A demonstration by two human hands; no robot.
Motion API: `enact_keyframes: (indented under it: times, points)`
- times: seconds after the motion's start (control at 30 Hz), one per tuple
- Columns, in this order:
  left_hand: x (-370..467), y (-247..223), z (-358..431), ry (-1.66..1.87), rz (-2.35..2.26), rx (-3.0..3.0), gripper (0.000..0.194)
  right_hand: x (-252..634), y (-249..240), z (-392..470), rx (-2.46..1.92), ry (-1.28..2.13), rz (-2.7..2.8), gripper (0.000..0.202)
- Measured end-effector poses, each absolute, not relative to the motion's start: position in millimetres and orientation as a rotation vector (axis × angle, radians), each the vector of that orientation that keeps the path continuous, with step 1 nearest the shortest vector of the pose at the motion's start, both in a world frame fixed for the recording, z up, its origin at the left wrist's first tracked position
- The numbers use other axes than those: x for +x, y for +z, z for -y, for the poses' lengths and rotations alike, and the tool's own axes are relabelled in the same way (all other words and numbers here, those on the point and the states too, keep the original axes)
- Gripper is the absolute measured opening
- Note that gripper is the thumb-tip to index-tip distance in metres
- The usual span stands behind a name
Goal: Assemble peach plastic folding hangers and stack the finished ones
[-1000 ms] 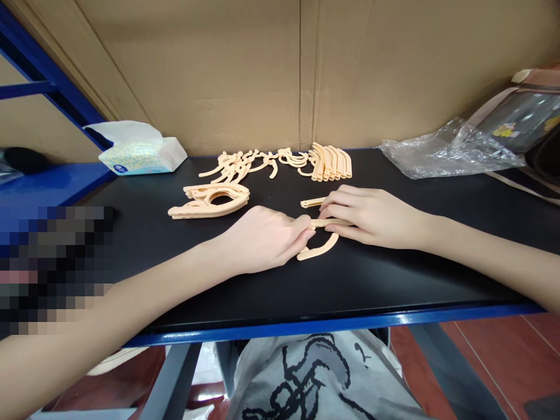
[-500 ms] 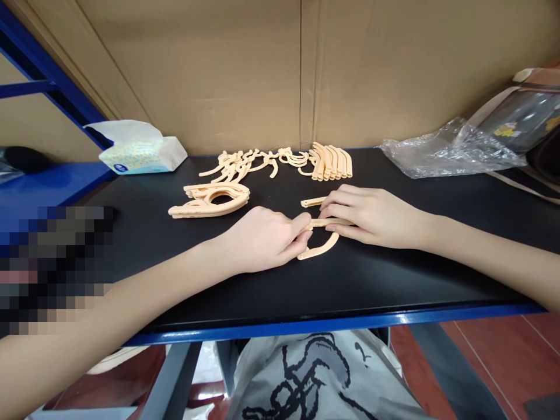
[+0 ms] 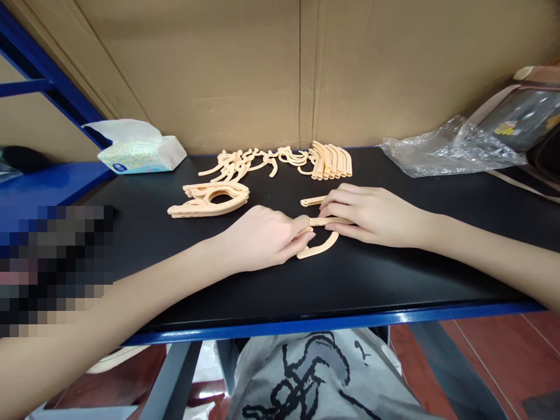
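Both hands meet over the black tabletop on beige plastic pieces that look like parts of folding clothes hangers. My left hand is closed, thumb and index finger pinching the left end of a hanger arm. Over that arm's right part lies my right hand, fingers curled down on it. A curved hanger piece extends below the two hands, its upper left end hidden by the left fingers. Another straight hanger arm pokes out from beneath my right fingertips. How these pieces join is hidden.
Left of the hands is a pile of folded hangers. Farther back lie loose hook pieces and a row of hanger arms. A tissue pack stands back left; a clear plastic bag lies back right, before a cardboard wall.
Almost nothing differs. My left thumb and fingers have shifted very slightly at the end of the hanger arm; my right hand stays in place.
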State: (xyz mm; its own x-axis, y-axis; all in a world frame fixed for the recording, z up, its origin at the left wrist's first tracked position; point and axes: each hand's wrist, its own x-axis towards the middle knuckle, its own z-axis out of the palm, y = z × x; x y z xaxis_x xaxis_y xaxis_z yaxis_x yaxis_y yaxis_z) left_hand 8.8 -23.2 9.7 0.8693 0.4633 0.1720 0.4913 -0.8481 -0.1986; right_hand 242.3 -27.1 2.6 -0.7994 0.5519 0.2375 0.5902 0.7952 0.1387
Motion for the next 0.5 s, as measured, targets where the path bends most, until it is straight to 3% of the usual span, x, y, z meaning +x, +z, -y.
enact_keyframes:
  times: [0.5]
  points:
    - [8.7, 11.5, 23.3, -0.140, 0.726, -2.839, 0.032, 243.0, 1.6, 26.2, -0.899, -0.307, 2.801, 0.029]
